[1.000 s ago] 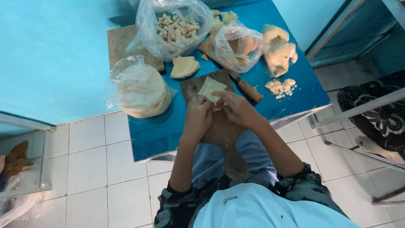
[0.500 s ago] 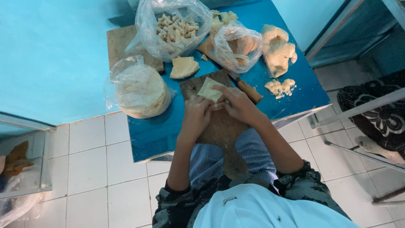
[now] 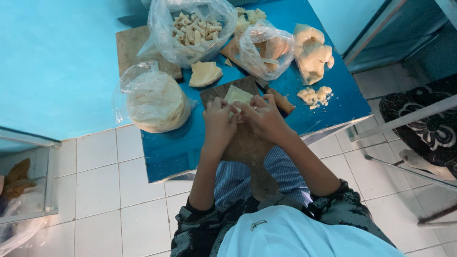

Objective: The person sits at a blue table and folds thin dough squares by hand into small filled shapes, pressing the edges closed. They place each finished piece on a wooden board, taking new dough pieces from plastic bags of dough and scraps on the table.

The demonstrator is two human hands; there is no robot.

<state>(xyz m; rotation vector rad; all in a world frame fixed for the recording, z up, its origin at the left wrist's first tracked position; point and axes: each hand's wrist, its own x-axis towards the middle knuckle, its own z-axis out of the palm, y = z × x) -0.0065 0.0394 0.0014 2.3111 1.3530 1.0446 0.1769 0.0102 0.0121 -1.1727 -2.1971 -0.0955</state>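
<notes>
Both hands, left hand [image 3: 220,119] and right hand [image 3: 263,115], curl their fingers onto a pale dough sheet [image 3: 236,95] lying on the wooden board [image 3: 247,143], apparently rolling it; tucking evenly seems needed. One clear bag [image 3: 190,28] holds finished rolls, another bag [image 3: 152,97] holds stacked wrappers.

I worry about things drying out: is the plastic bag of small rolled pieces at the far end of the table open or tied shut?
Open. The bag of rolled pieces gapes at its mouth, showing the pale rolls uncovered inside.
</notes>
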